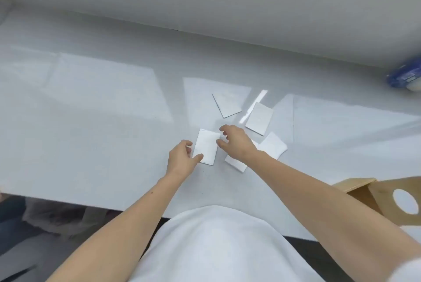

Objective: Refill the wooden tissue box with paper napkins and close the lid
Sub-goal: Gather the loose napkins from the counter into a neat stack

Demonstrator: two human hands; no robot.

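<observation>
Several folded white paper napkins lie scattered on the white table. One napkin lies between my hands. My left hand touches its lower left edge with thumb and curled fingers. My right hand touches its right edge with curled fingers. Further napkins lie beyond and to the right: one far, one right of it, one at the right, and one partly under my right wrist. The wooden tissue box stands at the table's near right edge, its lid with a round hole swung open.
A blue plastic pack lies at the far right edge of the table. A pale wall runs behind the table. The table's near edge is close to my body, with dark floor below at the left.
</observation>
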